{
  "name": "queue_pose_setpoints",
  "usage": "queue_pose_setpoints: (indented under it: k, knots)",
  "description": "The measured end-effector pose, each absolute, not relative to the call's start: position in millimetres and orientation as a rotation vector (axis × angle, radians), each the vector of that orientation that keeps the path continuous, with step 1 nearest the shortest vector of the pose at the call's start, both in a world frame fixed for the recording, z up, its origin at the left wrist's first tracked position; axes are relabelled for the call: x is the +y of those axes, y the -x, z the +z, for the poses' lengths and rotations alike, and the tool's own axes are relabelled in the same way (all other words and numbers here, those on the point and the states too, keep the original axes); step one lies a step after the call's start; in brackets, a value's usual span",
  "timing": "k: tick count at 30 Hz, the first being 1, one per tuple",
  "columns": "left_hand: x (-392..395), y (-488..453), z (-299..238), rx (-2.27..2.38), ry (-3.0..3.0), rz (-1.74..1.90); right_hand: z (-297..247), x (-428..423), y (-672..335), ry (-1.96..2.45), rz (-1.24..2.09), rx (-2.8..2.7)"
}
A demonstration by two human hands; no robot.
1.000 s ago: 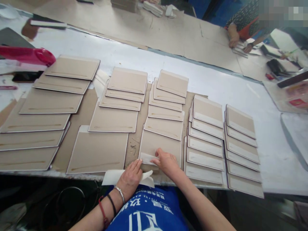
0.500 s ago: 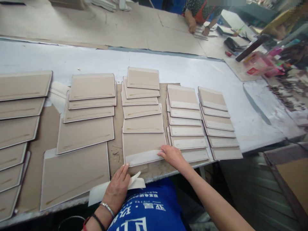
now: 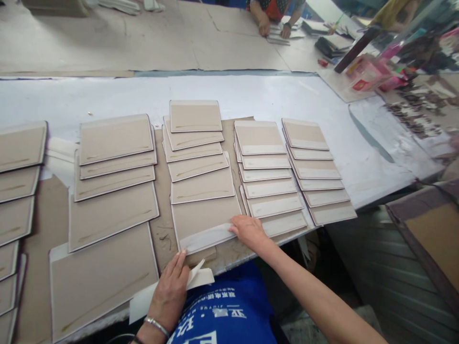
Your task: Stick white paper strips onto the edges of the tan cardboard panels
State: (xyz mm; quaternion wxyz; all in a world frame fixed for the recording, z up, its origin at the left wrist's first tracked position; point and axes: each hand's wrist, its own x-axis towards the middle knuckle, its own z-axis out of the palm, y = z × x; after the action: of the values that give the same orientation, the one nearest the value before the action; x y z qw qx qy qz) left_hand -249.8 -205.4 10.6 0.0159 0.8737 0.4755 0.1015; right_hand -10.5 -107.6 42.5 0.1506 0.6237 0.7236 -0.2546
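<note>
The left hand [image 3: 171, 286], open and flat, rests on loose paper slips [image 3: 202, 277] at the table [image 3: 251, 93] edge, fingertips touching a smooth white band [image 3: 208, 237] along the nearest rectangular cardboard sheet [image 3: 204, 214]; the right hand [image 3: 249, 231], fingers flat, presses the band's right end.

Lighting: bright, even, diffuse; shadows faint. Glare: mild on the white work surface [image 3: 251, 95]. Focus: centre sharp; right edge blurred, wide-angle stretched.
</note>
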Motion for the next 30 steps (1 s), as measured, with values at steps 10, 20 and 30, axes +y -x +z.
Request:
queue_pose_setpoints:
  k: [10, 20, 30]
  knots:
    - [-204, 249, 13, 1.461, -2.747, 0.296, 33, -111, 9, -1.794, -0.683, 2.119]
    - [-206, 250, 9, 1.463, -2.74, 0.264, 40, -112, 18, -1.927, -0.542, 2.028]
    - [-211, 253, -6, 1.478, -2.739, 0.363, 24, -161, 39, -1.871, -0.353, 2.602]
